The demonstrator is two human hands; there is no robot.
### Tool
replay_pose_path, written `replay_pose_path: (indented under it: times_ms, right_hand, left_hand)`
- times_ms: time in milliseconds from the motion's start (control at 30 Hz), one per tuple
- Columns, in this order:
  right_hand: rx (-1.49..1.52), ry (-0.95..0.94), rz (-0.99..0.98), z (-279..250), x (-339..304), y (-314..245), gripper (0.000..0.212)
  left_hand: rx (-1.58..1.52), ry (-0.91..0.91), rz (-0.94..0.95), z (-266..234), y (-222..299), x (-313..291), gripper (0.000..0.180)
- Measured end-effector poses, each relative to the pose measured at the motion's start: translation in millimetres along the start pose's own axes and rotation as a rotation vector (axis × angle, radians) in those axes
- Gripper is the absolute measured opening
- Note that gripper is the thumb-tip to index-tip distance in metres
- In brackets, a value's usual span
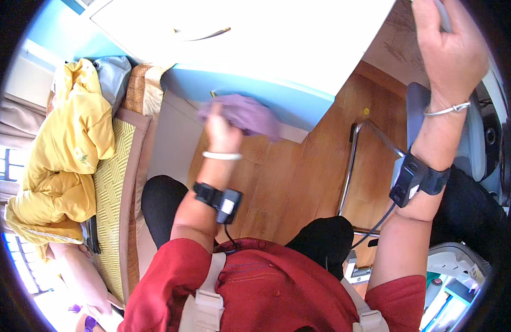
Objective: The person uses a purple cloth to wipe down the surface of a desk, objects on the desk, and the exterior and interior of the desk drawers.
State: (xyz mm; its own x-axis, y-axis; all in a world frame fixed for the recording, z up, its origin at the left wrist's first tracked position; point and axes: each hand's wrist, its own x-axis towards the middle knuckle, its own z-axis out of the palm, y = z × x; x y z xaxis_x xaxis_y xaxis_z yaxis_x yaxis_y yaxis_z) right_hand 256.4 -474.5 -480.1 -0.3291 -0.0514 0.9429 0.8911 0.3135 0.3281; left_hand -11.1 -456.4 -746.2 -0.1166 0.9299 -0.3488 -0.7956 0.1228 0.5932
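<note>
My left hand (pixel 221 131) is closed on a bunched purple cloth (pixel 249 117), which lies against the light blue panel (pixel 308 102) of a white cabinet. The hand and cloth are slightly blurred. A curved metal handle (pixel 205 34) is on the cabinet's white face (pixel 277 41), above the cloth. At the upper right, my right hand (pixel 453 55) has its fingers curled round a grey, smooth-edged thing (pixel 444 16). Most of that thing is hidden by the hand or cut off by the picture's edge.
On the left, a bed with a woven yellow mat (pixel 114 182) carries a crumpled yellow quilt (pixel 73 144). A bent chrome metal frame (pixel 349 160) stands on the wooden floor (pixel 283 182). A grey chair-like seat (pixel 419 110) is at the right, near a white plastic container (pixel 455 257).
</note>
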Motion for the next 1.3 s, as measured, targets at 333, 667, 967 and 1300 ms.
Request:
replay_pose_path:
  times_ms: [333, 667, 967, 1300]
  right_hand:
    - [-0.147, -0.085, -0.073, -25.9, 15.1, -24.4, 0.009]
    - [0.997, -0.620, 0.870, -65.5, -141.4, -87.4, 0.037]
    - [1.574, 0.396, 1.853, -7.4, -236.1, -138.2, 0.020]
    - [0.447, -0.222, 1.267, 17.5, -300.9, -168.7, 0.022]
  left_hand:
    - [0.893, 0.044, 0.411, 48.5, -112.7, -64.6, 0.036]
    - [0.479, -0.412, 0.336, 63.6, -42.5, -54.6, 0.022]
    - [1.440, -0.958, 0.443, 93.3, -1.2, -43.7, 0.021]
    - [1.765, -0.802, 0.611, 61.3, -17.9, 15.2, 0.010]
